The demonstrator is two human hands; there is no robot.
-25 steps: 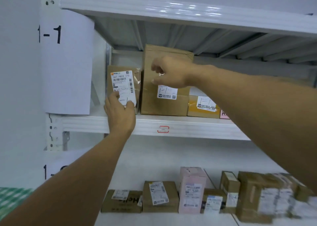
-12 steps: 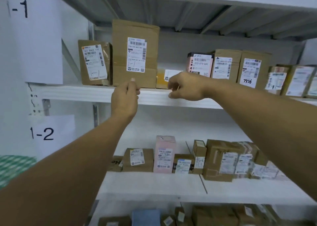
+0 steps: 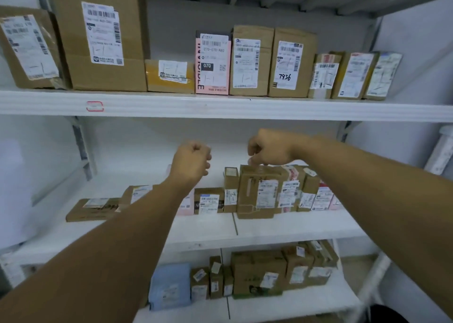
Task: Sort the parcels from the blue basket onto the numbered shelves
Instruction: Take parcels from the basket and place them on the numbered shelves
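With the left hand clenched on nothing and the right hand curling its fingers onto a brown box on the middle shelf, grip unclear, a careless tug could topple the neighbouring parcels packed against it.

The shelves are white, with a small red mark outlined on the upper front edge. Most parcels are brown cardboard with white labels and black barcodes, like the tall box. On top, the low parcel is yellow-orange, the pink parcel has black lettering and a black block with white digits, and the numbered box bears black handwriting. Lower down, the taped box wears red-and-white tape, the soft parcel is pale blue, and the brown carton has a green strip along its base.
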